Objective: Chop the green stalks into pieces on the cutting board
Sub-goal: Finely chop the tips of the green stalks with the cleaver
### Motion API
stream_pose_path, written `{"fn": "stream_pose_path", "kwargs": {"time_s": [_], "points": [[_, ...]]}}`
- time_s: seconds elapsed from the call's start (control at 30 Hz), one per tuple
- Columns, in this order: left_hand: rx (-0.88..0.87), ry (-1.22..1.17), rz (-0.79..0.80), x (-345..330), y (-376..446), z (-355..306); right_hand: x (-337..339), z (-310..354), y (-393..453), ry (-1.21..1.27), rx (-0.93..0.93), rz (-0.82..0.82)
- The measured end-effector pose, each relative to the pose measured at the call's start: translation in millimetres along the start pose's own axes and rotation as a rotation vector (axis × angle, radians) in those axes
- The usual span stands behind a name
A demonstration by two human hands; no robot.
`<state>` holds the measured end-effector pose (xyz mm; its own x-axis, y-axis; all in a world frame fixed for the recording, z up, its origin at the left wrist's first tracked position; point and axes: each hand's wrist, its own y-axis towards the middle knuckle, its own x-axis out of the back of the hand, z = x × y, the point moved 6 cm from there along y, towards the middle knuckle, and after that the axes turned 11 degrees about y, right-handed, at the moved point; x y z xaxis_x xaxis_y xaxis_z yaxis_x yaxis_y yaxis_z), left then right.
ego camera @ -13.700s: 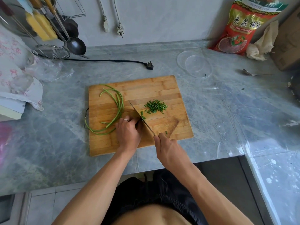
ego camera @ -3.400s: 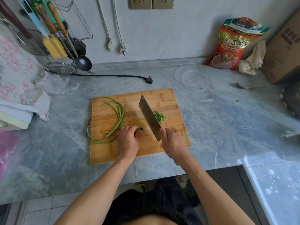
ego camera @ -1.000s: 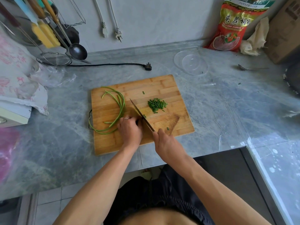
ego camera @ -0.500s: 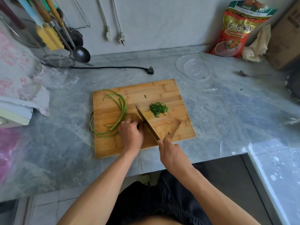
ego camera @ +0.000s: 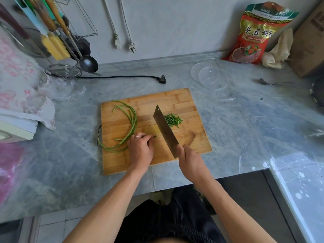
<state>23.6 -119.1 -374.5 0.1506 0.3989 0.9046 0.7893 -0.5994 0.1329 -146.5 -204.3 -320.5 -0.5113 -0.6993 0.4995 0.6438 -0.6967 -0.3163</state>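
Grey worktop bearing board; left hand pinches stalks, right hand grasps raised cleaver.

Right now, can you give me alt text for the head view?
The right hand holds a cleaver lifted over a wooden cutting board, while the left hand pins long green stalks; chopped pieces lie beside the blade.

Grey marbled countertop runs to a plain pale wall under soft, even light. Two white plugs hang on that wall above the counter; a pale tiled floor shows below the counter's front edge.
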Motion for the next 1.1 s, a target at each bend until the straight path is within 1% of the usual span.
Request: {"fn": "stream_pose_path", "kwargs": {"time_s": [0.13,0.37,0.6,0.67,0.83,0.93,1.03,1.1], "points": [[0.027,-0.074,0.021,7,7,3,-6,-5,-6,0.012,0.016,0.005],[0.109,-0.016,0.017,10,1,6,-10,-11,-13,-0.009,0.008,0.015],[0.062,-0.020,0.006,4,1,-3,-7,-5,-20,-0.030,0.056,0.007],[0.065,-0.012,0.010,1,3,-6,-7,-6,-22,-0.038,0.042,0.008],[0.061,-0.021,-0.002,0,1,-4,-14,-7,-25,-0.168,0.026,0.039],[0.056,-0.004,0.005,1,0,-5,-18,-4,-26,-0.239,0.057,0.045],[0.066,0.004,0.017,4,1,-3,-17,-8,-27,-0.200,-0.010,0.032],[0.071,0.006,0.024,5,2,-3,-16,-5,-29,-0.169,-0.005,0.019]]}}
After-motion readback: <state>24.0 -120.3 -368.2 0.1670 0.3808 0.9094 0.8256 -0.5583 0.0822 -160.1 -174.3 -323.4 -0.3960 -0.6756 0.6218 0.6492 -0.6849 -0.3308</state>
